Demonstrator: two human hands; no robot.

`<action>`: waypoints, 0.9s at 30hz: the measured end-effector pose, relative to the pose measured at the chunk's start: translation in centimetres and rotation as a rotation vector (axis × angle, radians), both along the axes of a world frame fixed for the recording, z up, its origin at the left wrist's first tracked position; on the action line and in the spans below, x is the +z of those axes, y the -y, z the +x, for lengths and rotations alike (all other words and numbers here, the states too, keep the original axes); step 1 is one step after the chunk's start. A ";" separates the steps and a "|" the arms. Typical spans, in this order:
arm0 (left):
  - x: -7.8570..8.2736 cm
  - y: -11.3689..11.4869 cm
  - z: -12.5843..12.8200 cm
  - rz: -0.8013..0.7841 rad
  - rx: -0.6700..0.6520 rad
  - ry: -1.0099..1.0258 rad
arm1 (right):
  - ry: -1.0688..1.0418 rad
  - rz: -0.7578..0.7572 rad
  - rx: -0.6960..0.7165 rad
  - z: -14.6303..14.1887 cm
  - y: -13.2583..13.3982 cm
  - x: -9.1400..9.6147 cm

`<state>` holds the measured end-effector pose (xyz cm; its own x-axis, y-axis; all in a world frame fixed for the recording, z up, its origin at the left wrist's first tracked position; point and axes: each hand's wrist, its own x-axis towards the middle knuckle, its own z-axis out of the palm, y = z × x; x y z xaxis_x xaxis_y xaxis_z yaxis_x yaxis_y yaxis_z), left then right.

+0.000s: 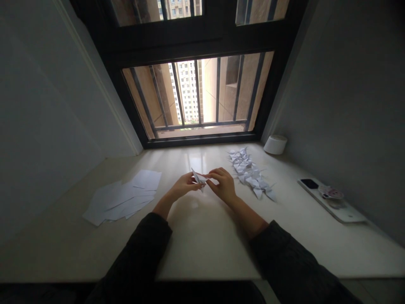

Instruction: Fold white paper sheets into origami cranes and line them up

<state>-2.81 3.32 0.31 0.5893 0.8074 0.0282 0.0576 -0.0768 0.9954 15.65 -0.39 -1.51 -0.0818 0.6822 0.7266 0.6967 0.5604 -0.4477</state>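
Note:
A small piece of folded white paper is held up over the middle of the pale sill, with layers that stand apart. My left hand is closed on its left side, thumb and fingers pinching it. From the right, my right hand pinches its other edge between thumb and forefinger. The fingers hide part of the folds. To the right lies a cluster of folded paper cranes, several of them with pointed tips. Flat white paper sheets overlap in a loose spread to the left.
A phone with a round grip on its back lies at the right by the wall. A white round container stands in the back right corner. Behind the sill rises a dark-framed window with bars outside.

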 end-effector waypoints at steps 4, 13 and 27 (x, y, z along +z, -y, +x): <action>0.1 -0.3 -0.5 0.018 0.036 -0.034 | -0.004 -0.023 0.050 0.3 -0.1 0.2; 0.5 -0.3 -1.0 0.019 -0.034 -0.055 | -0.086 -0.036 0.020 0.9 -0.7 -0.3; 0.6 -0.6 -1.5 0.023 0.015 -0.144 | -0.195 -0.096 0.125 0.5 -0.3 0.4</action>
